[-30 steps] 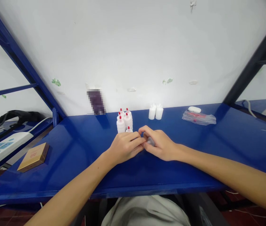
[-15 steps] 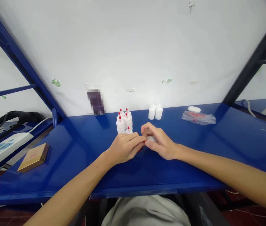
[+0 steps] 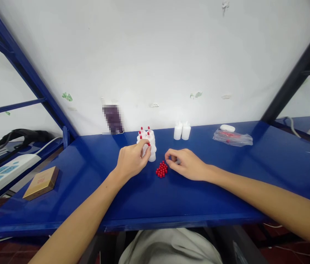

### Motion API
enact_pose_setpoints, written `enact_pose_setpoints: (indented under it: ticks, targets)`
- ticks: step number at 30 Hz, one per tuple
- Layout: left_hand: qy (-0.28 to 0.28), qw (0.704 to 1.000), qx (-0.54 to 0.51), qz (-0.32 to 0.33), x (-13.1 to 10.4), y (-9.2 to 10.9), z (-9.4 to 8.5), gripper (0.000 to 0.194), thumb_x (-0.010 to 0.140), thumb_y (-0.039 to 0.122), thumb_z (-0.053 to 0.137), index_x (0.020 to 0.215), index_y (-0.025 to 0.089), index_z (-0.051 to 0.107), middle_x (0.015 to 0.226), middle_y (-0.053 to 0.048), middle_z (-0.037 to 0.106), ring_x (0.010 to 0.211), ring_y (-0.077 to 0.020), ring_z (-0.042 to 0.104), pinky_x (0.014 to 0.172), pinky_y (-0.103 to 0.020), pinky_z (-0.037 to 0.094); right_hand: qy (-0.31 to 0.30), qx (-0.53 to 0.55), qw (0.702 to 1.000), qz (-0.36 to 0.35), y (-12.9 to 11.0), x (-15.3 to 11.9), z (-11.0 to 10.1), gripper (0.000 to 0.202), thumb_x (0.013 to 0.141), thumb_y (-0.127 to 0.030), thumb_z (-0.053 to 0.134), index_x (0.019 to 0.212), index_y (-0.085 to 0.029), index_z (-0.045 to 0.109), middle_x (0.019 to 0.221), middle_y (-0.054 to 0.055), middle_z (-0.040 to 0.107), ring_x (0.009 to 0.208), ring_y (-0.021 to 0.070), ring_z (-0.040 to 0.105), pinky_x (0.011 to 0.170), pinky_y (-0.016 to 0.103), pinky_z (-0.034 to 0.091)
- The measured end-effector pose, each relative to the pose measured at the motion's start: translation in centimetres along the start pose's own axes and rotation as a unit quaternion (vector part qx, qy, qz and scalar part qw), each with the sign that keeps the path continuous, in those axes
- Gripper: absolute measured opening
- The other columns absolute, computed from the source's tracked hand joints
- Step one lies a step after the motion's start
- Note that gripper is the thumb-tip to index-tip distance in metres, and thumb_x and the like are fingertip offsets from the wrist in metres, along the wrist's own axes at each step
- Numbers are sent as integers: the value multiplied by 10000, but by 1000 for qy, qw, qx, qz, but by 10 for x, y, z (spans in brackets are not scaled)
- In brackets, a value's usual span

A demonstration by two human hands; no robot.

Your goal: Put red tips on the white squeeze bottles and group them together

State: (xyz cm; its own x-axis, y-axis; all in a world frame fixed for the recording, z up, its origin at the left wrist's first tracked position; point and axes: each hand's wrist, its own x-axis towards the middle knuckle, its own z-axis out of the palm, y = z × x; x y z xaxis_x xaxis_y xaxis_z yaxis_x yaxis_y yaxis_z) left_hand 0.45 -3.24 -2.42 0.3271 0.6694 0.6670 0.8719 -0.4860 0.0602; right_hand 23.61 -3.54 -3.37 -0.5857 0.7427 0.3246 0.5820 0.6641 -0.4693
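1. Centrally, left hand (image 3: pixel 133 158): thumb and fingertips closed on a red cap (image 3: pixel 148 145), at the near end of the clustered white bottles (image 3: pixel 151 138).
2. Right hand (image 3: pixel 189 164): fingers curled, something greyish partly showing inside; grip cannot be told.
3. Loose red caps (image 3: pixel 161 171): grouped on the blue table (image 3: pixel 171 205), between both hands.
4. Two white bottles (image 3: pixel 181 131): upright, side by side, near the wall (image 3: pixel 168 55).
5. Clear bag (image 3: pixel 233 138): right, red contents.

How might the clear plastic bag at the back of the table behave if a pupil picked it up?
The clear plastic bag would probably be floppy, since its film looks thin and wrinkled. It seems light for its size, lying low on the blue table. Its small red contents might shift when lifted.
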Motion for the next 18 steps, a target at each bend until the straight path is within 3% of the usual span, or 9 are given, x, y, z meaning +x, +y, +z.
enact_pose_setpoints:
  ticks: [8, 13, 18]
  targets:
    - [-69, 995, 72, -12, 1, 1, 1, 268, 964, 349, 459, 1113, 216, 637, 654, 3, 693, 571, -171, 639, 517, -247, 322, -4, -56, 998, -23, 7, 1, 3, 223, 873, -178, 517, 1070, -214, 616, 891, 39, 654, 831, 186, 594, 743, 294, 424]
    - [-31, 997, 68, 18, 1, -4, 6, 284, 963, 346, 494, 1158, 201, 639, 633, -5, 693, 529, -166, 630, 497, -228, 320, -27, -105, 991, -79, 14, 5, 5, 247, 967, -253, 465, 1143, -231, 637, 894, 60, 636, 855, 218, 556, 732, 330, 422]
    - [21, 998, 28, 48, 1, -1, 6, 233, 957, 313, 515, 1096, 184, 649, 598, 19, 662, 476, -124, 579, 492, -212, 332, -30, -117, 988, -92, 18, 7, 8, 241, 986, -288, 462, 1080, -236, 678, 842, 59, 603, 818, 213, 534, 702, 324, 405]
